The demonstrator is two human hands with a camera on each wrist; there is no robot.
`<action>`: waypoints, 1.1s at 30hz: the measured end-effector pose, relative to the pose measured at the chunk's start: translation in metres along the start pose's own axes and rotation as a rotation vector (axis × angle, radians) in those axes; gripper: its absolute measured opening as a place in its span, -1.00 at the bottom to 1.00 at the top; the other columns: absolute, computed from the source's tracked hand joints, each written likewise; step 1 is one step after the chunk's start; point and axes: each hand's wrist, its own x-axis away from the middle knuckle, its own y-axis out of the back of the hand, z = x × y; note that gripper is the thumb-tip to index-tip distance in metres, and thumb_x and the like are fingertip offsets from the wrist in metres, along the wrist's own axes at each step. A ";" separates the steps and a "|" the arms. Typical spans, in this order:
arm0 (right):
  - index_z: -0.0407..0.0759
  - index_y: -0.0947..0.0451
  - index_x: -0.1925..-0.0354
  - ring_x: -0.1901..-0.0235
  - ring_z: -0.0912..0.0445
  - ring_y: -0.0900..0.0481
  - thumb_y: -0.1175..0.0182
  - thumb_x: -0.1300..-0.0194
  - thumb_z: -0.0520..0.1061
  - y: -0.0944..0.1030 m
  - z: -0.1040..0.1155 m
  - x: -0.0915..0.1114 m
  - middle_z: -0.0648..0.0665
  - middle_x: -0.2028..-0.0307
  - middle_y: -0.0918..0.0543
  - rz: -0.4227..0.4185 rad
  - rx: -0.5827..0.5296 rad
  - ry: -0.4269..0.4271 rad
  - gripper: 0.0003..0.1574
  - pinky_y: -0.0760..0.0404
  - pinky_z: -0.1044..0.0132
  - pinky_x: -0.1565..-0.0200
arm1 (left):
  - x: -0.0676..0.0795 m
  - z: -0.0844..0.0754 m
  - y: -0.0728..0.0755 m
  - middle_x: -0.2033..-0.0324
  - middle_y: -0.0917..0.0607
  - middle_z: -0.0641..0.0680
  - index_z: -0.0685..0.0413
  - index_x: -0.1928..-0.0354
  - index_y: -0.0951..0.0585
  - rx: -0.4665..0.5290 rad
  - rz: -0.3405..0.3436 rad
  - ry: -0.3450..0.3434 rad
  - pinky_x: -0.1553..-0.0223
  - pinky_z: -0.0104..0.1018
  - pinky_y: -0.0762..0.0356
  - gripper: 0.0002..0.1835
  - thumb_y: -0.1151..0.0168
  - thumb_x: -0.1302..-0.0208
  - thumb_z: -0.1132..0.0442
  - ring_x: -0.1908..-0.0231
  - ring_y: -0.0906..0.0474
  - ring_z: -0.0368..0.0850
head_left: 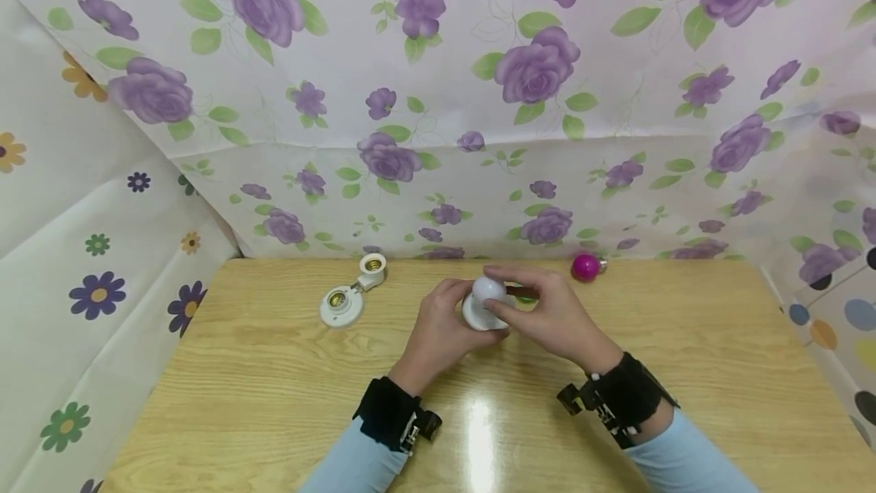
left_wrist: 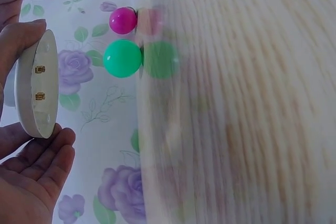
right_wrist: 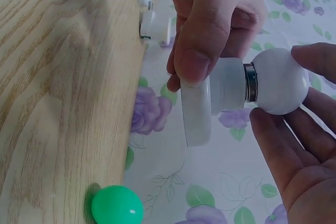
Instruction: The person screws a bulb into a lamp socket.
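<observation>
My left hand (head_left: pixel 441 326) grips a white round lamp holder (right_wrist: pixel 197 114) by its flat base, above the table. Two brass terminals show on its underside in the left wrist view. A white light bulb (right_wrist: pixel 283 80) stands in the holder's socket, part of its metal screw base (right_wrist: pixel 251 82) showing between glass and socket. Around the glass, the fingers and thumb of my right hand (head_left: pixel 557 314) pinch the bulb. Behind that hand lies a green bulb (left_wrist: pixel 122 57), mostly hidden in the head view.
At the table's back edge, right of my hands, lies a magenta bulb (head_left: pixel 585 267) with its screw base. To the left, a round white lamp holder (head_left: pixel 342 308) sits close to a smaller white socket (head_left: pixel 372 271). A flowered sheet (head_left: pixel 383 112) hangs behind the wooden table (head_left: pixel 274 402).
</observation>
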 end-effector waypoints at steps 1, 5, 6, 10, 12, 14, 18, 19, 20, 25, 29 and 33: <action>-0.23 -0.54 -0.02 0.02 0.07 -0.52 -0.32 -0.11 -0.21 -0.001 -0.003 0.000 -0.11 -0.02 -0.56 -0.012 0.000 -0.002 -0.55 -0.53 0.12 0.11 | 0.000 0.000 0.000 0.10 -0.48 -0.18 -0.18 -0.06 -0.53 -0.001 0.001 -0.002 0.13 -0.31 -0.45 -0.29 -0.40 0.18 -0.30 0.10 -0.41 -0.28; -0.13 -0.57 0.00 0.05 0.14 -0.53 -0.36 -0.09 -0.11 -0.003 -0.020 0.001 0.01 0.00 -0.57 -0.047 0.006 -0.002 -0.54 -0.55 0.13 0.15 | 0.000 -0.001 0.000 0.10 -0.48 -0.18 -0.19 -0.05 -0.53 -0.005 0.003 -0.005 0.15 -0.34 -0.45 -0.31 -0.38 0.16 -0.30 0.11 -0.42 -0.28; -0.10 -0.58 0.00 0.05 0.16 -0.52 -0.36 -0.08 -0.08 -0.003 -0.024 0.001 0.04 0.00 -0.57 -0.052 0.013 0.004 -0.54 -0.55 0.14 0.15 | 0.000 -0.001 0.000 0.10 -0.48 -0.18 -0.19 -0.06 -0.52 -0.005 0.003 -0.005 0.15 -0.34 -0.45 -0.30 -0.38 0.16 -0.30 0.11 -0.42 -0.28; 0.04 -0.54 -0.07 -0.01 0.17 -0.49 -0.35 -0.09 0.03 -0.002 -0.033 0.002 0.08 -0.05 -0.53 -0.065 0.052 0.035 -0.46 -0.53 0.15 0.11 | 0.000 0.000 0.000 0.11 -0.49 -0.18 -0.18 -0.05 -0.53 0.001 0.000 0.000 0.14 -0.31 -0.45 -0.30 -0.38 0.17 -0.31 0.11 -0.42 -0.28; 0.09 -0.49 -0.13 -0.07 0.17 -0.44 -0.33 -0.12 0.05 -0.001 -0.034 0.002 0.07 -0.13 -0.48 -0.069 0.067 0.053 -0.42 -0.50 0.16 0.07 | 0.000 0.000 -0.001 0.11 -0.48 -0.19 -0.19 -0.04 -0.53 0.007 -0.003 -0.002 0.13 -0.28 -0.46 -0.31 -0.38 0.17 -0.31 0.11 -0.42 -0.28; 0.08 -0.44 -0.19 -0.14 0.14 -0.38 -0.31 -0.15 0.02 0.000 -0.034 0.002 0.04 -0.19 -0.42 -0.067 0.064 0.071 -0.38 -0.48 0.16 0.03 | 0.000 0.000 -0.001 0.10 -0.48 -0.19 -0.19 -0.04 -0.53 0.010 -0.006 -0.009 0.12 -0.26 -0.46 -0.31 -0.38 0.17 -0.31 0.10 -0.42 -0.28; -0.07 -0.39 -0.23 -0.21 0.06 -0.30 -0.26 -0.20 -0.15 0.003 -0.022 0.001 -0.07 -0.26 -0.34 -0.034 0.046 0.106 -0.38 -0.43 0.08 -0.03 | -0.001 -0.001 -0.001 0.09 -0.49 -0.18 -0.20 -0.05 -0.53 0.015 -0.008 -0.029 0.10 -0.23 -0.45 -0.32 -0.39 0.16 -0.29 0.09 -0.42 -0.28; -0.11 -0.39 -0.23 -0.21 0.04 -0.29 -0.24 -0.20 -0.19 0.003 -0.017 0.000 -0.10 -0.25 -0.34 -0.023 0.044 0.111 -0.39 -0.42 0.07 -0.03 | -0.001 -0.001 0.000 0.08 -0.49 -0.17 -0.19 -0.05 -0.53 0.016 -0.007 -0.034 0.09 -0.23 -0.45 -0.32 -0.39 0.16 -0.29 0.08 -0.42 -0.28; -0.16 -0.38 -0.23 -0.21 0.02 -0.29 -0.23 -0.20 -0.23 0.004 -0.012 0.000 -0.14 -0.25 -0.34 -0.009 0.044 0.113 -0.39 -0.41 0.06 -0.04 | -0.001 -0.001 0.000 0.08 -0.49 -0.18 -0.19 -0.05 -0.53 0.016 -0.007 -0.034 0.09 -0.23 -0.45 -0.32 -0.39 0.16 -0.28 0.08 -0.42 -0.29; -0.29 -0.42 -0.16 -0.18 -0.02 -0.33 -0.18 -0.22 -0.31 0.006 0.006 0.000 -0.23 -0.21 -0.37 0.054 0.044 0.081 -0.48 -0.40 0.14 -0.05 | -0.001 0.000 -0.001 0.09 -0.48 -0.19 -0.18 -0.06 -0.52 0.013 0.002 -0.032 0.10 -0.26 -0.45 -0.33 -0.39 0.14 -0.26 0.08 -0.40 -0.31; -0.31 -0.45 -0.12 -0.11 -0.01 -0.41 -0.18 -0.23 -0.29 0.005 0.007 0.001 -0.22 -0.15 -0.44 0.081 0.029 0.048 -0.54 -0.43 0.15 -0.02 | -0.001 0.000 0.000 0.09 -0.48 -0.18 -0.18 -0.07 -0.52 0.005 0.007 -0.021 0.13 -0.28 -0.46 -0.31 -0.39 0.14 -0.26 0.10 -0.40 -0.31; -0.29 -0.47 -0.11 -0.06 0.01 -0.46 -0.21 -0.22 -0.26 0.004 0.007 0.001 -0.20 -0.12 -0.48 0.073 0.020 0.040 -0.54 -0.46 0.10 0.01 | 0.000 -0.002 0.001 0.09 -0.48 -0.18 -0.19 -0.07 -0.52 0.002 0.012 -0.009 0.14 -0.30 -0.45 -0.30 -0.39 0.15 -0.28 0.10 -0.40 -0.30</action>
